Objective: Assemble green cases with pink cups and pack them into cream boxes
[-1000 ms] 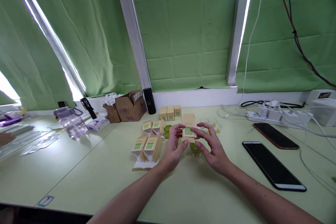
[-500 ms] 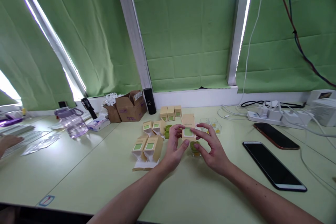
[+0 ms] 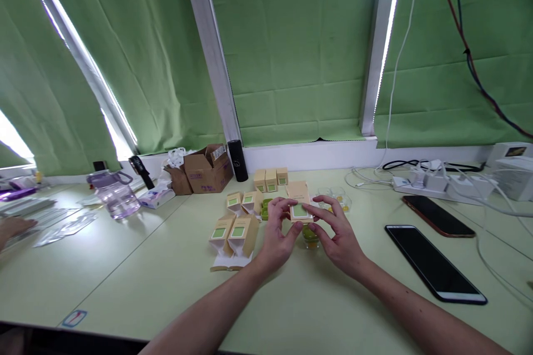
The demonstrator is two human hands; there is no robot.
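In the head view a small tan cardboard box (image 3: 298, 192) with a green label is held between my two hands. My left hand (image 3: 278, 236) is closed around its left side, with the thumb near the lower edge. My right hand (image 3: 339, 241) has its fingertips on the right side of the box. Just below the box, a small clear jar with a green lid (image 3: 310, 236) stands by my right thumb; whether the thumb touches it I cannot tell. Partly hidden behind my left hand are green items (image 3: 265, 211).
Left of my hands stand open tan boxes (image 3: 244, 233), with more small boxes (image 3: 270, 180) behind. A clear tray (image 3: 341, 199) sits beyond my right hand. Phones (image 3: 435, 263) and a power strip (image 3: 443, 186) lie to the right. At far left is another person's hand (image 3: 16, 227).
The box and my left hand have shifted slightly to the right. My left thumb has come closer to my right thumb, above the jar. Everything else stays as it was.
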